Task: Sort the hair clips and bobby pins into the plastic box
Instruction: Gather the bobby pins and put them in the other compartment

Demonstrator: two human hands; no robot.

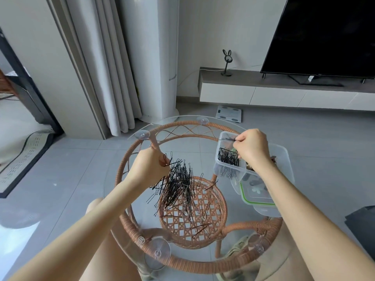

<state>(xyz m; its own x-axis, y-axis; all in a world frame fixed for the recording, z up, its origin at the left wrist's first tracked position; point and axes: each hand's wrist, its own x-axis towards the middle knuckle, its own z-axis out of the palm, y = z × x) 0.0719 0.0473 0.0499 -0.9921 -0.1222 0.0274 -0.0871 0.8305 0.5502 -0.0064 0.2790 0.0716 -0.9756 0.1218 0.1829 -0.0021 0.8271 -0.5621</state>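
Right hand [252, 148] pinches one bobby pin [227, 139], long axis horizontal, directly over the plastic box [283, 157], right of centre. Left hand [149, 168] grips pins at the loose pile [178, 187], centre frame.

The bobby pins [178, 185] are black. The plastic box [284, 156] is clear — its lid [244, 197] edged green. The rattan table [192, 266] is orange-brown — lattice-woven
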